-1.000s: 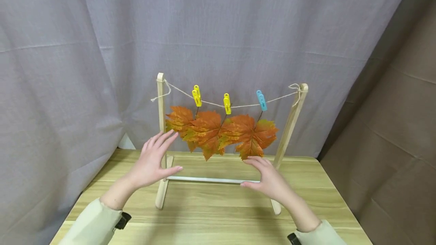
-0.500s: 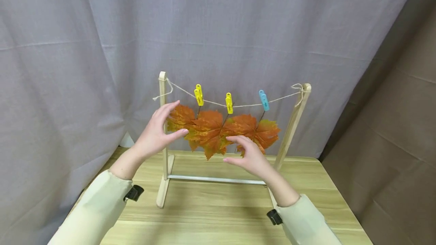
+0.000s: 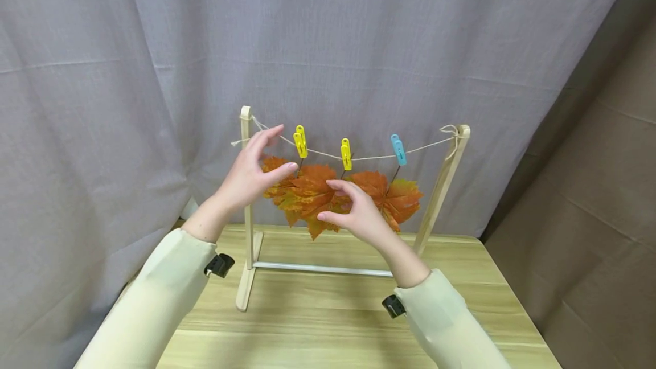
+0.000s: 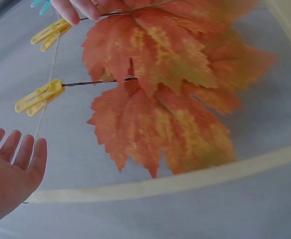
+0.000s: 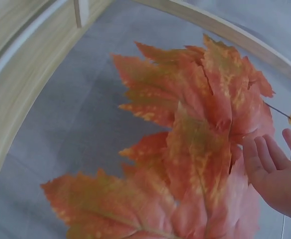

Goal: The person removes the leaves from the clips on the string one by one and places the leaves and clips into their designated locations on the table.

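Note:
Three orange maple leaves hang by their stems from a string (image 3: 370, 158): a left leaf (image 3: 281, 191), a middle leaf (image 3: 314, 182) and a right leaf (image 3: 402, 203). A left yellow clothespin (image 3: 300, 142), a middle yellow clothespin (image 3: 345, 154) and a blue clothespin (image 3: 398, 150) grip them there. Fingers extended and thumb apart, my left hand (image 3: 250, 172) is in front of the string's left part, near the left clothespin; it holds nothing. My right hand (image 3: 361, 214) is before the middle and right leaves, partly hiding them. Its hold is empty; the right wrist view shows fingertips (image 5: 249, 149) close to a leaf, contact unclear.
The string is tied between a left wooden post (image 3: 249, 238) and a right wooden post (image 3: 442, 187). A white rod (image 3: 323, 269) joins them low down. This rack stands on a wood-grain table (image 3: 318, 329), before a grey curtain (image 3: 328, 44).
Both hands have risen; the left moved up and right to the left clothespin's height, the right up and left across the leaves. Leaves and clothespins still hang on the string.

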{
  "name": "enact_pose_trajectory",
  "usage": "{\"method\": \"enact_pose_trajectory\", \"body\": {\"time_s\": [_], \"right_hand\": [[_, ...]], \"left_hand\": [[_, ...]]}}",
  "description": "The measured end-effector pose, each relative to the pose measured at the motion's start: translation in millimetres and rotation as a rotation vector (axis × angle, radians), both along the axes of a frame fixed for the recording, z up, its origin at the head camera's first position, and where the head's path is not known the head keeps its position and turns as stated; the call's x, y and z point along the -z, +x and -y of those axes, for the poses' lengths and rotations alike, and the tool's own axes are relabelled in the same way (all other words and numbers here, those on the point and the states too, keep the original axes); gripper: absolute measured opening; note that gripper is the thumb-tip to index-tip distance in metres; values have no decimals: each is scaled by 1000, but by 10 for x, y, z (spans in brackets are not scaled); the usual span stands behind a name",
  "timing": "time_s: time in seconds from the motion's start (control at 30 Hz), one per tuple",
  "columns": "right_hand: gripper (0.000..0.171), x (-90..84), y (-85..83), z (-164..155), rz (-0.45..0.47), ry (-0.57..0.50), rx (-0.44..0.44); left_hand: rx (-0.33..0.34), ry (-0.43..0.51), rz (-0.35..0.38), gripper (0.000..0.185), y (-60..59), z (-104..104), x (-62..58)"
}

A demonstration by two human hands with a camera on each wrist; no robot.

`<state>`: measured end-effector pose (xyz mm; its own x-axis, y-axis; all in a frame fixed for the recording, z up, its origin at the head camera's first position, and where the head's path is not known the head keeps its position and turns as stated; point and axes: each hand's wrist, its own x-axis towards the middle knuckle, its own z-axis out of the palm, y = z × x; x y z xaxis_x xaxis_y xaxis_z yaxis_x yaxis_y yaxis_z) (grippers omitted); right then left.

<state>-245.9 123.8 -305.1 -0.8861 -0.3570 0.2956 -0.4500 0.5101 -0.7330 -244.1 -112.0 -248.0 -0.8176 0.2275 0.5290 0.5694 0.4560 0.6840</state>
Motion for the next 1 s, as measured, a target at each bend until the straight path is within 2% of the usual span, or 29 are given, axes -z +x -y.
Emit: {"method": "enact_pose_trajectory", "body": {"time_s": [0.2, 0.47, 0.63, 0.83, 1.0], "right_hand": [[70, -78, -82, 164, 35, -70, 1], [71, -210, -193, 335, 48, -195, 16], [66, -244, -255, 404, 138, -239, 26], [64, -246, -356, 448, 235, -245, 38], [56, -269, -413, 518, 268, -243, 18]], "left_hand": [[3, 37, -11, 67, -60, -105, -126], [-25, 19, -48, 65, -173, -201, -288], [-32, -23, 38, 64, -246, -197, -323], [-47, -159, 152, 65, -271, -215, -357], [-35, -251, 171, 58, -285, -262, -387]]}}
